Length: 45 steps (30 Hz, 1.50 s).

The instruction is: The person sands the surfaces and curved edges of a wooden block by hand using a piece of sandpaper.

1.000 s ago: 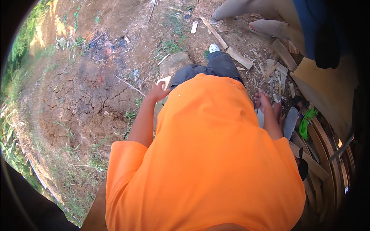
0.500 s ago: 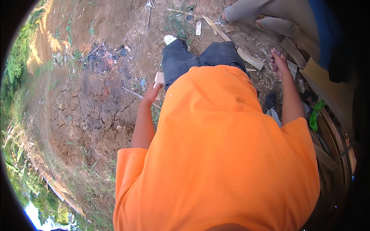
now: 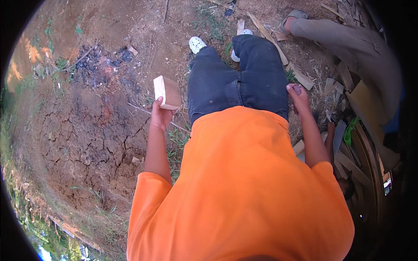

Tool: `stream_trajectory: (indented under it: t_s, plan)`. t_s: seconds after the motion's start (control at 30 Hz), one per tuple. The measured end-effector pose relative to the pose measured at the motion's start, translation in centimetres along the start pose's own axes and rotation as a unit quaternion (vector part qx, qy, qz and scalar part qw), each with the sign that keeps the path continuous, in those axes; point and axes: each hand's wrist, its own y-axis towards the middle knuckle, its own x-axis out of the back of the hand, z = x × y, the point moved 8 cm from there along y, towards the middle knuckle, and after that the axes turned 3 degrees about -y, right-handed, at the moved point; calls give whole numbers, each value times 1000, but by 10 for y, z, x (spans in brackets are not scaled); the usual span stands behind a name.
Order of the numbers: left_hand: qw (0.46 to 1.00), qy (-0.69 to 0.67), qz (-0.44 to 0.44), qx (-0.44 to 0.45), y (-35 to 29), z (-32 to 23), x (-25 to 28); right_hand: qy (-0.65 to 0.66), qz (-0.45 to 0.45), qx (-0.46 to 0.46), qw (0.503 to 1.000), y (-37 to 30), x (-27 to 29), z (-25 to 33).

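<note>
My left hand (image 3: 162, 114) is closed round the lower end of a pale wooden block (image 3: 169, 93), held upright left of my thighs with its cut face showing. My right hand (image 3: 299, 101) is by my right thigh, its fingers closed round a short, narrow reddish-brown piece (image 3: 298, 90). Only the end of that piece shows, so its kind is unclear. The two hands are well apart, on either side of my dark trousers (image 3: 217, 87).
A person in khaki trousers (image 3: 348, 43) stands at the far right. Another person's forearm (image 3: 330, 139) shows beside my right arm. Wood strips (image 3: 300, 76) and shavings lie on the soil. Boards (image 3: 365, 108) and a green cloth (image 3: 349, 130) are at right, a burnt patch (image 3: 100, 63) at left.
My left hand has raised the wooden block and turned it so its end face shows. My right hand has come down and in toward my thigh. The person in khaki has shifted right.
</note>
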Motion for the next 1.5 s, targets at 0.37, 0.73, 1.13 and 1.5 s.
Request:
stream_trajectory:
  t_s: [0.37, 0.73, 1.13, 1.5]
  plan:
    - [935, 251, 186, -171, 14, -22, -202, 85, 405, 149, 898, -13, -213, 191]
    - [809, 544, 136, -178, 109, 32, -90, 255, 456, -2, 852, 55, -211, 170]
    - [916, -28, -103, 386, 85, 267, 64, 350, 377, -26, 857, 137, -235, 164]
    - [914, 34, -121, 387, 100, 283, 94, 344, 444, 1, 827, 213, -285, 151]
